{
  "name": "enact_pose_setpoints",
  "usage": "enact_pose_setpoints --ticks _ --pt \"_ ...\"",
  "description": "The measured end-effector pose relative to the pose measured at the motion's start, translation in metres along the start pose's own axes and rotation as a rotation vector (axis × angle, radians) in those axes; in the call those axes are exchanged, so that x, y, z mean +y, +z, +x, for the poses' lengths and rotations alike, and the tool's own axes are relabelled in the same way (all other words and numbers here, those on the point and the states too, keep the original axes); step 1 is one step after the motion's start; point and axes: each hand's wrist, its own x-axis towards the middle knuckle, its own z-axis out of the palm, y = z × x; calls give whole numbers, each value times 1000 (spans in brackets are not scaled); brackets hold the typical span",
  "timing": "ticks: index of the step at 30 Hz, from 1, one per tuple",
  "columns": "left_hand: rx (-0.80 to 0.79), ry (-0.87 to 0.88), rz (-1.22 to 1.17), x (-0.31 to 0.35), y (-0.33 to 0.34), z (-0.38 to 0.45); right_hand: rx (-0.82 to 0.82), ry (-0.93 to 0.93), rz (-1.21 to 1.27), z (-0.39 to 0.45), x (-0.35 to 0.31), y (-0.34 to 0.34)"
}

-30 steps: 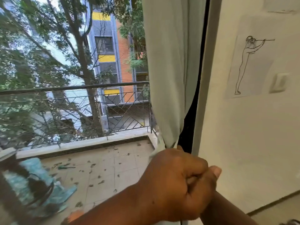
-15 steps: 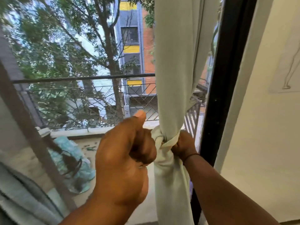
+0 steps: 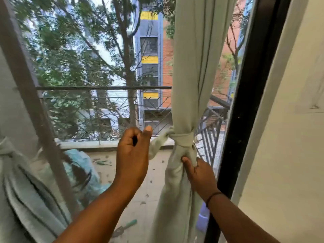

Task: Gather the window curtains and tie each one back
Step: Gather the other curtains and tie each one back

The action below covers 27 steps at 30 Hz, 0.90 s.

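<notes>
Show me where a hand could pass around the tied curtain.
Open gap: between the left hand and the curtain, crossed only by the tie's loose end. Tight: between the curtain and the black frame, where the right hand grips below the knot.

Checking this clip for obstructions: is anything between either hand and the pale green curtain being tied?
Nothing visible. The right hand already grips the gathered pale green fabric curtain just below its knotted band. The left hand holds the band's loose end, which runs straight to the knot.
</notes>
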Motion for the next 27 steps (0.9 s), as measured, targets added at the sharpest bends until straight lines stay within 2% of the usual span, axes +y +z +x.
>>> enact_pose_setpoints --ticks 2,3,5,6,7,9,12,14,16,18,21,25,27 --pt "34 -77 211 -26 15 2 66 130 -124 -10 0 0" --pt "-12 -62 333 -36 24 -3 81 177 -168 -14 -2 0" --pt "-229 -16 487 -46 47 -18 52 220 -147 -23 -1 -3" --pt "-344 -48 520 -51 57 -25 11 219 -100 -28 -2 -3" --pt "-425 -117 520 -56 65 -29 -47 211 -89 -34 -6 -3" --pt "-480 -233 429 -66 74 -29 -174 120 -157 -44 -14 -5" --pt "-498 -222 295 -79 77 -31 -357 110 -41 -58 -21 -26" --pt "-562 -247 130 -83 76 -37 -303 157 8 -64 -13 -50" --pt "-600 -307 9 -87 73 -47 -135 222 16 -65 6 -72" --pt "-571 -349 -9 -90 69 -61 -106 245 -21 -67 16 -88" --pt "-467 -370 44 -100 73 -90 -242 290 -11 -77 18 -97" --pt "-289 -459 -46 -102 87 -120 -249 188 -92 -95 23 -99" --pt "-253 -416 -19 -99 88 -124 -239 158 -125 -95 27 -106"
